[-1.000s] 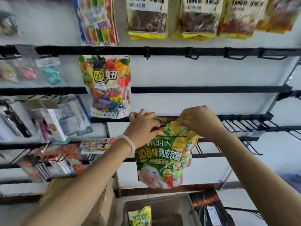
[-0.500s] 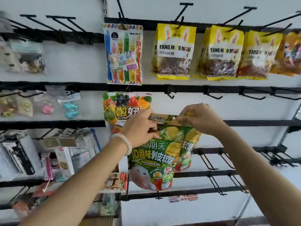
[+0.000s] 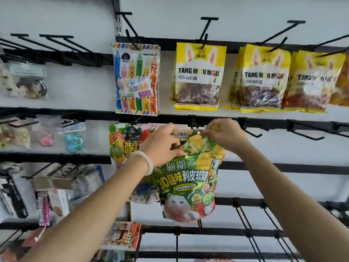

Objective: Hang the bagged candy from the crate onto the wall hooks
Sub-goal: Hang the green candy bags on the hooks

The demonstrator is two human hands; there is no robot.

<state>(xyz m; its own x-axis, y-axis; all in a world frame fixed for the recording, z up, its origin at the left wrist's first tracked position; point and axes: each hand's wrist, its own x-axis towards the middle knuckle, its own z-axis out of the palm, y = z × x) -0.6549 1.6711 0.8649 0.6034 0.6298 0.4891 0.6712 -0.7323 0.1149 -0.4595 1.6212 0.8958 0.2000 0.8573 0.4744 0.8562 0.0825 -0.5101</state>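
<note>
The green candy bag (image 3: 186,183), printed "3D" with large Chinese characters and a white cartoon face, hangs in the centre of the frame, its top edge just under a black wall hook (image 3: 194,124) on the middle rail. The left hand (image 3: 162,146) pinches the upper left part of the bag; the right hand (image 3: 224,134) pinches its top right corner. Behind it hangs a fruit-printed bag (image 3: 122,142). In the upper right, yellow bags (image 3: 198,76) read "TANG MOU MOU"; the pencil candy bag (image 3: 136,80) reads "PENCIL".
</note>
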